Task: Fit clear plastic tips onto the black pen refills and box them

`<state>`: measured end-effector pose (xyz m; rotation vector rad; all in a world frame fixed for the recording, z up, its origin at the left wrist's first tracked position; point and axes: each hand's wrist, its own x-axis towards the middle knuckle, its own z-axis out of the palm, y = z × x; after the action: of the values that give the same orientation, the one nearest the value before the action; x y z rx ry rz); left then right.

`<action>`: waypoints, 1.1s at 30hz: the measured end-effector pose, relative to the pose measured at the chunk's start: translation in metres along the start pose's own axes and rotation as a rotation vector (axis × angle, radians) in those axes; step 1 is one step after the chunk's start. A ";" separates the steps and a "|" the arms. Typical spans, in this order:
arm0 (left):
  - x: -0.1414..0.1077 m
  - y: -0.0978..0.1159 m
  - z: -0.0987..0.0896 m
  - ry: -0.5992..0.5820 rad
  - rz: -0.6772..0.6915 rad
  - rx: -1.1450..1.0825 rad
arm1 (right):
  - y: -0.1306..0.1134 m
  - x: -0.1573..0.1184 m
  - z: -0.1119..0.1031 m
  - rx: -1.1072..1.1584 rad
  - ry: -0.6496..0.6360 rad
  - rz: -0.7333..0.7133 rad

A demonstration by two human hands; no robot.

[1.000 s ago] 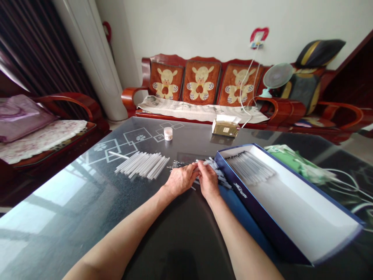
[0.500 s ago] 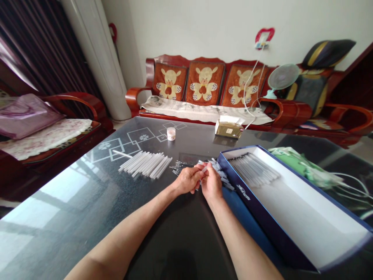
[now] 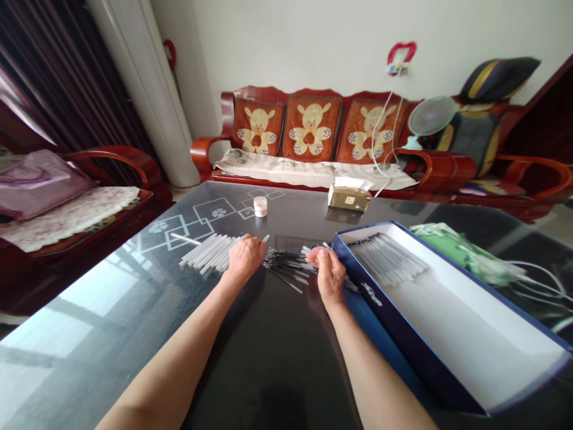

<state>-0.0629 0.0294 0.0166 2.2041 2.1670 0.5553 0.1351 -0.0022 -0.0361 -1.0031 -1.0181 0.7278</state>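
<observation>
My left hand [image 3: 244,258] lies on the right end of a pile of white plastic tubes [image 3: 206,254], and one tube end pokes out past its fingers. My right hand [image 3: 329,273] rests over a loose bunch of thin black-tipped brushes [image 3: 286,267] on the dark glass tabletop [image 3: 277,352]. Its fingertips reach pale stems, but I cannot tell if it grips any. To its right stands an open navy box [image 3: 394,322] holding a neat row of clear tubes [image 3: 387,258].
A small white jar [image 3: 260,206] and a tissue packet [image 3: 349,197] stand at the far table edge. A green bag [image 3: 465,254] and white cables lie right of the box. Behind the table are a red wooden sofa [image 3: 313,128] and a small fan [image 3: 432,116].
My left hand has moved left, away from my right hand, onto the white tube pile. The black-tipped brushes between my hands now show.
</observation>
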 end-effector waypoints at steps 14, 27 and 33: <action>0.004 -0.016 0.012 -0.126 0.007 0.078 | -0.005 -0.002 0.001 -0.098 -0.052 -0.026; 0.003 -0.015 0.016 -0.076 0.023 0.041 | 0.002 0.000 0.000 -0.202 0.073 -0.084; -0.005 0.001 0.026 0.066 0.132 -0.068 | -0.008 0.000 -0.006 -0.657 -0.060 -0.397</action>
<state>-0.0554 0.0305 -0.0085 2.3369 2.0096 0.7046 0.1408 -0.0068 -0.0295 -1.2818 -1.5020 0.0825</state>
